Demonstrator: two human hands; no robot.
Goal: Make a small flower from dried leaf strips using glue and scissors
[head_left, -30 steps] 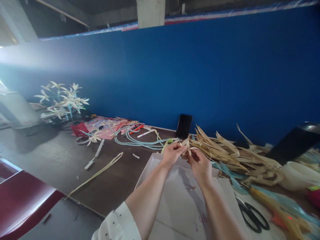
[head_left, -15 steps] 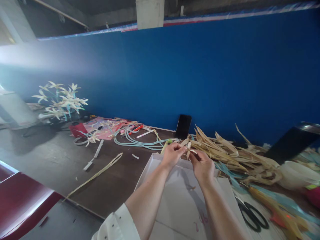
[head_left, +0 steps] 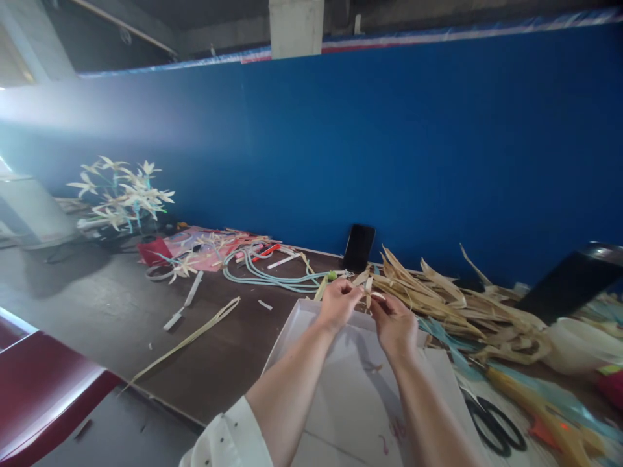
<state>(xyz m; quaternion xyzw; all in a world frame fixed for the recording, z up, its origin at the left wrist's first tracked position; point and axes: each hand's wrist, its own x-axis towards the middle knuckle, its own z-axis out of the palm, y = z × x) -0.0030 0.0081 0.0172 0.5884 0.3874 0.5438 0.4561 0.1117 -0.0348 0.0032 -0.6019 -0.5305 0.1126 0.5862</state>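
Note:
Between my two hands is a small pale flower of dried husk strips (head_left: 368,293), held above the far edge of a white box lid (head_left: 335,383). My left hand (head_left: 339,301) pinches it from the left with thumb and forefinger. From the right, my right hand (head_left: 395,324) closes its fingertips on the petals. Part of the flower is hidden behind the fingers. Just beyond my right hand lies a heap of dried husks (head_left: 438,292). A black phone (head_left: 359,248) leans on the blue wall behind my hands.
Scissors (head_left: 494,421) and a yellow glue gun (head_left: 549,408) lie at the right, near a white bowl (head_left: 581,344). Pale blue cords (head_left: 272,280) curve across the table (head_left: 209,363). Finished husk flowers (head_left: 131,191) stand far left; a red chair (head_left: 48,395) is near left.
Both hands keep nearly the same pose around the flower. The whole view has shifted very slightly; nothing has visibly been let go or picked up.

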